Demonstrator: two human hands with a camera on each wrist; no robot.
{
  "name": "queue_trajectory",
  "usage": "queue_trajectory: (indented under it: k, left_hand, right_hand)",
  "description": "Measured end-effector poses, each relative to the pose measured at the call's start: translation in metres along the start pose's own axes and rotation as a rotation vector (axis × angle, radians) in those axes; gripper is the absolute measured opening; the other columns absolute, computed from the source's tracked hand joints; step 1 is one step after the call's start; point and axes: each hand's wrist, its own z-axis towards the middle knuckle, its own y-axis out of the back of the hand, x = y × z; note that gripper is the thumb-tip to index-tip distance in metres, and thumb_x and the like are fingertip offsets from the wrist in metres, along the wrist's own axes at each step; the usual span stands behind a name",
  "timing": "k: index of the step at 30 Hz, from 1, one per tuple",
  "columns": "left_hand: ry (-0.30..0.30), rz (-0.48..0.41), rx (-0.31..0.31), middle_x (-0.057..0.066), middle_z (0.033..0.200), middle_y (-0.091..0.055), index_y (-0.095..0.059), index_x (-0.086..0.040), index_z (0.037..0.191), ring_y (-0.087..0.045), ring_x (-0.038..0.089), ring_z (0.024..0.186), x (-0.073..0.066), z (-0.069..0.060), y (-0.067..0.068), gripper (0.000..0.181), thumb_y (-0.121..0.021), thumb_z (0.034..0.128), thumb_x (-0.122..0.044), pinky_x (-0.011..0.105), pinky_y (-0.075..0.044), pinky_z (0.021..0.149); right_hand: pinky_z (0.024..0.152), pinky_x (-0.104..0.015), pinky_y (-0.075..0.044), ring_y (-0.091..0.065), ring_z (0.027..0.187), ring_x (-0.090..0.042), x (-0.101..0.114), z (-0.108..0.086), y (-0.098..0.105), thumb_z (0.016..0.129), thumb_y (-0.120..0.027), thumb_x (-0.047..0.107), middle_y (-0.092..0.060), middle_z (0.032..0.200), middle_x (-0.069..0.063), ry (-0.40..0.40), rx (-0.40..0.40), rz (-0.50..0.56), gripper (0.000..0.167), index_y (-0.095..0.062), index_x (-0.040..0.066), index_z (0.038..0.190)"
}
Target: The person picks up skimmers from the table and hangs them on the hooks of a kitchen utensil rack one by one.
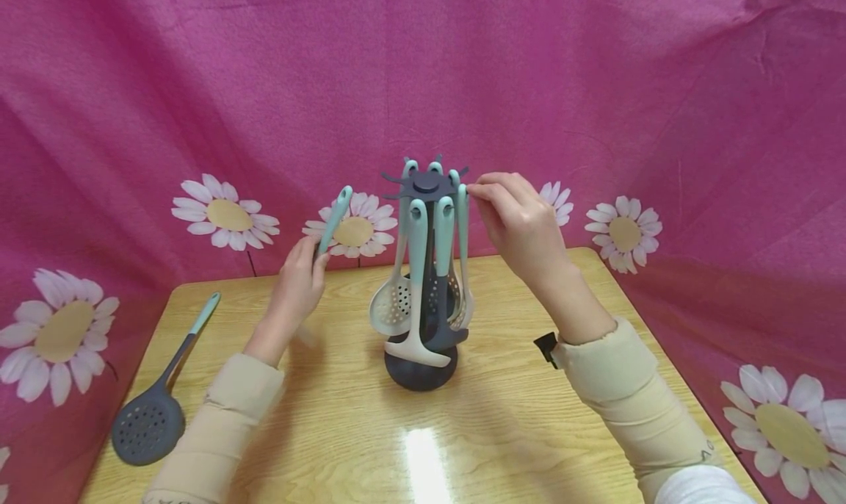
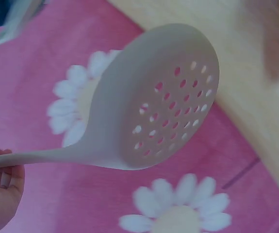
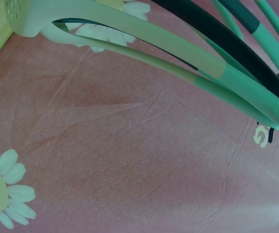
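Observation:
My left hand (image 1: 296, 283) grips a skimmer by its mint handle (image 1: 335, 217), left of the utensil rack. In the left wrist view, the beige perforated head of the skimmer (image 2: 117, 111) is raised in the air. The dark rotating utensil rack (image 1: 426, 184) stands upright on its round base (image 1: 419, 375), hung with several mint-handled utensils. Among these are a beige ladle (image 1: 415, 342) and a dark ladle (image 1: 446, 335) in front. At the rack's right side, my right hand (image 1: 525, 225) pinches near a hook, beside a hanging handle (image 1: 463, 217); its fingertips are partly hidden.
A dark perforated skimmer (image 1: 147, 425) with a mint handle lies at the left edge of the wooden table (image 1: 350, 430). A pink cloth (image 1: 317, 70) with daisies hangs behind the table and along its sides.

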Motion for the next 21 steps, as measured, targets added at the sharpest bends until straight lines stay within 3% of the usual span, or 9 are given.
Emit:
queue_trajectory:
  k: [5, 11, 15, 21]
  left_hand:
    - [-0.085, -0.084, -0.040, 0.019, 0.091, -0.053, -0.048, 0.006, 0.110, -0.051, 0.031, 0.082, -0.026, 0.001, 0.002, 0.021, -0.051, 0.0903, -0.001, 0.045, -0.047, 0.075]
    - [-0.187, -0.109, -0.064, 0.021, 0.094, -0.055, -0.047, 0.007, 0.120, -0.051, 0.030, 0.081, -0.046, 0.001, 0.005, 0.032, -0.052, 0.0884, 0.002, 0.044, -0.048, 0.072]
    - [-0.219, -0.108, -0.069, 0.021, 0.098, -0.055, -0.046, 0.007, 0.121, -0.052, 0.030, 0.086, -0.054, 0.001, 0.006, 0.033, -0.052, 0.0878, 0.004, 0.045, -0.048, 0.076]
    - [-0.239, -0.119, -0.080, 0.018, 0.090, -0.053, -0.048, 0.006, 0.113, -0.050, 0.027, 0.079, -0.062, -0.002, 0.008, 0.026, -0.053, 0.0870, 0.004, 0.041, -0.048, 0.069]
  right_hand:
    - [0.075, -0.035, -0.051, -0.058, 0.080, -0.028, 0.000, 0.000, 0.000, 0.081, -0.061, -0.007, -0.062, 0.087, -0.017, -0.004, 0.002, 0.001, 0.010, -0.065, -0.006, 0.090]
    - [0.075, -0.035, -0.051, -0.059, 0.080, -0.028, -0.001, 0.000, 0.000, 0.080, -0.061, -0.008, -0.062, 0.087, -0.017, -0.005, -0.001, 0.011, 0.010, -0.065, -0.007, 0.090]
    - [0.074, -0.035, -0.051, -0.058, 0.081, -0.028, 0.000, 0.000, 0.000, 0.080, -0.061, -0.008, -0.062, 0.087, -0.017, -0.006, 0.002, 0.009, 0.010, -0.064, -0.007, 0.090]
    - [0.074, -0.035, -0.051, -0.058, 0.080, -0.027, -0.001, 0.000, 0.000, 0.080, -0.061, -0.009, -0.062, 0.086, -0.017, -0.004, 0.002, 0.008, 0.010, -0.064, -0.007, 0.090]
